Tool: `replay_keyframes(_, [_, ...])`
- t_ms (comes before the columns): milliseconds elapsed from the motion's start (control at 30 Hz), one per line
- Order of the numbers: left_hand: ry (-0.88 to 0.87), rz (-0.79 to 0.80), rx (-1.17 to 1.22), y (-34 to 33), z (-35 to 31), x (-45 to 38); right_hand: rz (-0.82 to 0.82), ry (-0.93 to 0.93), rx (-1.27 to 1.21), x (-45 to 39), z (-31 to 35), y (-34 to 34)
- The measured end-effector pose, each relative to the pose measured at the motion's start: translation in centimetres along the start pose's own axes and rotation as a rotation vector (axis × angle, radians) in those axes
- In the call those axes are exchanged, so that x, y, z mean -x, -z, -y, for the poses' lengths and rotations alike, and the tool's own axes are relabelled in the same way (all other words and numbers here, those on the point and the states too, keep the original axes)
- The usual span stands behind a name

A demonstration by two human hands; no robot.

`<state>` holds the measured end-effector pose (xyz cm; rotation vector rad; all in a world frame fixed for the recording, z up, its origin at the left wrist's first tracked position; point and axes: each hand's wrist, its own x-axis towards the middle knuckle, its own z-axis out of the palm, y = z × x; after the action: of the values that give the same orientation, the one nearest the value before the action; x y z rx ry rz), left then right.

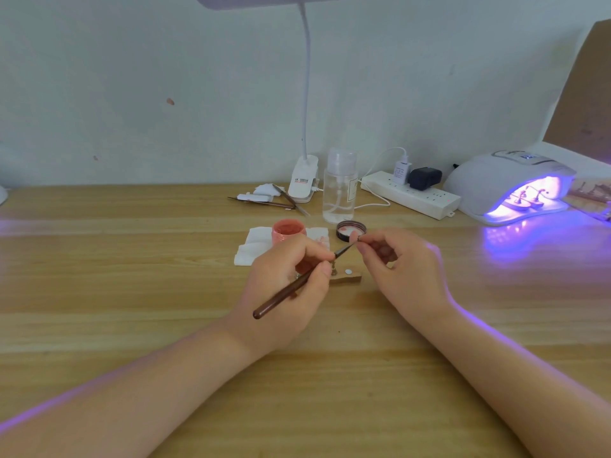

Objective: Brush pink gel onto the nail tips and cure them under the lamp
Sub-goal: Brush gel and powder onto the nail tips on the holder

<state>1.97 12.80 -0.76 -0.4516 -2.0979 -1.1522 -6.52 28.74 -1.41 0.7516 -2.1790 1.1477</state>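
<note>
On the wooden desk (132,259) the left hand (291,285) grips a thin brown-handled gel brush (294,287) like a pen, thumb and forefinger curled around its shaft near the ferrule, the handle end pointing back toward the left forearm. The brush tip reaches up and to the right, meeting the fingertips of the right hand (400,269). That hand pinches a small nail tip (355,238) between thumb and forefinger, holding it in the air just in front of the jar lid; the tip itself is too small to make out clearly. The remaining fingers of the right hand are loosely curled.

Between and just below the two hands lies a small wooden holder block (347,276) with a white dot on top and a metal stand at its left end, partly hidden by the left hand's fingers. Just behind the left hand sits the open jar of pink gel (288,230) on white wipes (253,247), with its dark lid (351,230) lying upturned to the right.

Far to the right, well apart from both hands, the white curing lamp (506,183) glows violet, with several nail tips on stands (529,198) inside its opening. Behind the jar stand a clear pump bottle (340,190), a clip-on desk lamp (303,180), a white power strip (410,193), and some spare tools (267,201).
</note>
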Motion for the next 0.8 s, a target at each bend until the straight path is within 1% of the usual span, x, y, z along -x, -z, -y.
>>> replay_keyframes(167, [0.074, -0.001, 0.031, -0.30, 0.41, -0.10, -0.002, 0.001, -0.010, 0.04, 0.05, -0.04])
replay_keyframes(367, [-0.038, 0.013, -0.083, -0.14, 0.42, -0.19, 0.005, 0.012, 0.007, 0.01, 0.00, -0.03])
replay_keyframes(500, [-0.059, 0.004, -0.069, 0.07, 0.17, -0.03, -0.003, -0.005, -0.010, -0.01, 0.06, 0.00])
replay_keyframes(567, [-0.019, -0.020, -0.010, -0.01, 0.03, 0.02, -0.001, -0.017, -0.025, 0.02, 0.13, 0.06])
replay_keyframes(633, [0.067, -0.039, 0.063, -0.12, -0.03, -0.01, 0.007, -0.029, -0.040, 0.06, 0.20, 0.09])
replay_keyframes(733, [0.149, -0.030, 0.085, -0.14, 0.20, -0.11, 0.030, -0.064, -0.073, 0.10, 0.27, 0.02])
replay_keyframes(800, [0.156, -0.030, 0.082, -0.09, 0.31, -0.15, 0.041, -0.071, -0.082, 0.11, 0.29, 0.01])
